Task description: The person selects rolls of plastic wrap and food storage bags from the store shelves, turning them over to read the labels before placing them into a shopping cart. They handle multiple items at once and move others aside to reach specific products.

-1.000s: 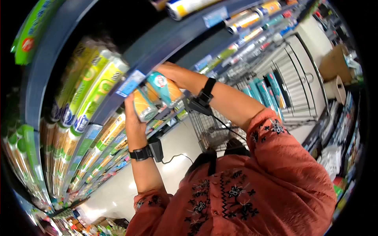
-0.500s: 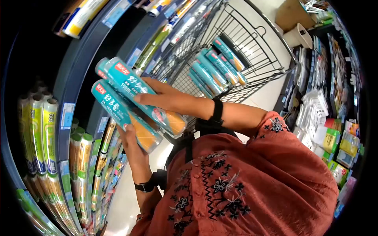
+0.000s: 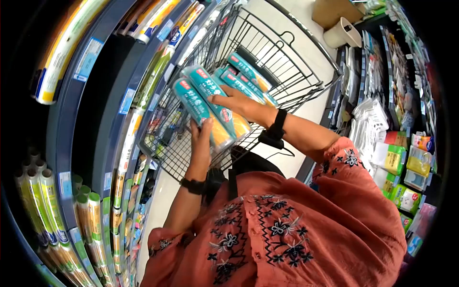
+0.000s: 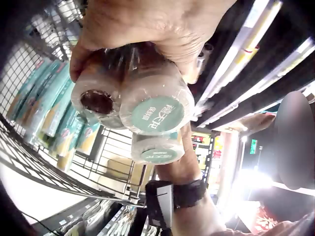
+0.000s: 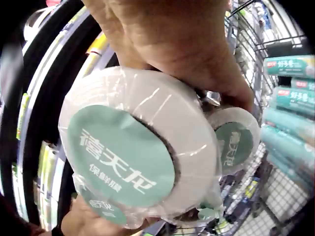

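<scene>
Both hands hold a bundle of several cling film rolls [image 3: 193, 103] in teal and orange wrap, over the near part of a wire shopping cart [image 3: 299, 93]. My left hand [image 3: 201, 138] grips the bundle from its lower left side. On the opposite side, my right hand [image 3: 244, 105] has its thumb across the upper roll and its fingers mostly out of sight. White roll ends with pale green labels [image 4: 157, 114] show in the left wrist view. Matching cling film rolls [image 3: 251, 71] lie in the cart, just beyond the right hand.
Shelves [image 3: 60, 138] on the left carry upright green-capped rolls [image 3: 94, 210] and yellow-and-blue rolls [image 3: 62, 62]. Along the right side hang packaged goods [image 3: 370, 119]. A beige bin [image 3: 342, 34] and a cardboard box [image 3: 330, 14] stand beyond the cart.
The hands have carried the cling film rolls from the left shelf edge rightward and over the cart. The head view has turned, bringing the cart closer to the middle.
</scene>
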Motion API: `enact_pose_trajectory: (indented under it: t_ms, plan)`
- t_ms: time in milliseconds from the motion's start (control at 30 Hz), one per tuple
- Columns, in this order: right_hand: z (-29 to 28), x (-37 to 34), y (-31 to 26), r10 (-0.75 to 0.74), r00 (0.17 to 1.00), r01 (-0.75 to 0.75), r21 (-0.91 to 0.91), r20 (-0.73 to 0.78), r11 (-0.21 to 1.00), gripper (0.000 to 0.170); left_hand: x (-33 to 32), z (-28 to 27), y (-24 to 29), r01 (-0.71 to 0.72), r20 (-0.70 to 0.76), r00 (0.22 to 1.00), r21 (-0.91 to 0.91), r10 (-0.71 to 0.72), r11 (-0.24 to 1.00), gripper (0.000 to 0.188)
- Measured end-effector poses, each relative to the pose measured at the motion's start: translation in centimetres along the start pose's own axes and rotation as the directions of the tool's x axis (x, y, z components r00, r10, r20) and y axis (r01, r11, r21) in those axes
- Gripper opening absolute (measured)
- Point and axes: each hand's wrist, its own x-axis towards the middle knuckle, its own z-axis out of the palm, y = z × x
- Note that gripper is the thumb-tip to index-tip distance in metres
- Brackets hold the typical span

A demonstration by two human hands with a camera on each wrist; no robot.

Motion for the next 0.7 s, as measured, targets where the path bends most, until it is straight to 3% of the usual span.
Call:
enact_pose_trajectory:
  t_ms: [133,300,367,433,567,633,700]
  plan:
    - [-4.1,4.1,6.3,0.136,0.977,-0.162,-0.157,-0.166,0.974,0.101,4.5,2.1,-4.3,0.038,0.053,0.998,-0.093,-0.033,0.995,0.071]
    - [-8.4,5.5,7.3,0.226,0.959,-0.255,-0.176,-0.171,0.951,0.103,8.1,3.9,-7.8,0.202,0.028,0.979,-0.093,-0.200,0.975,0.078]
    - [-9.6,6.9,9.2,0.257,0.944,-0.296,-0.185,-0.205,0.937,0.103,9.1,5.1,-8.9,0.173,0.026,0.985,-0.109,-0.171,0.979,0.084]
    - [-10.5,7.7,10.2,0.230,0.954,-0.276,-0.270,-0.190,0.923,0.093,10.5,4.9,-11.4,0.155,0.025,0.988,-0.067,-0.153,0.986,0.085]
    - [-11.4,9.2,12.8,0.125,0.981,-0.187,-0.564,-0.147,0.804,0.080,11.4,5.0,-14.3,0.295,-0.093,0.954,0.140,-0.284,0.945,0.098]
    - [-11.0,9.2,14.3,0.051,0.986,-0.147,-0.701,-0.157,0.698,0.081,11.9,5.3,-15.4,0.334,-0.156,0.934,0.065,-0.321,0.940,0.104]
    - [-10.8,9.4,15.9,0.028,0.979,-0.152,-0.630,-0.202,0.762,0.082,12.5,4.7,-16.5,0.350,-0.164,0.929,0.089,-0.333,0.933,0.105]
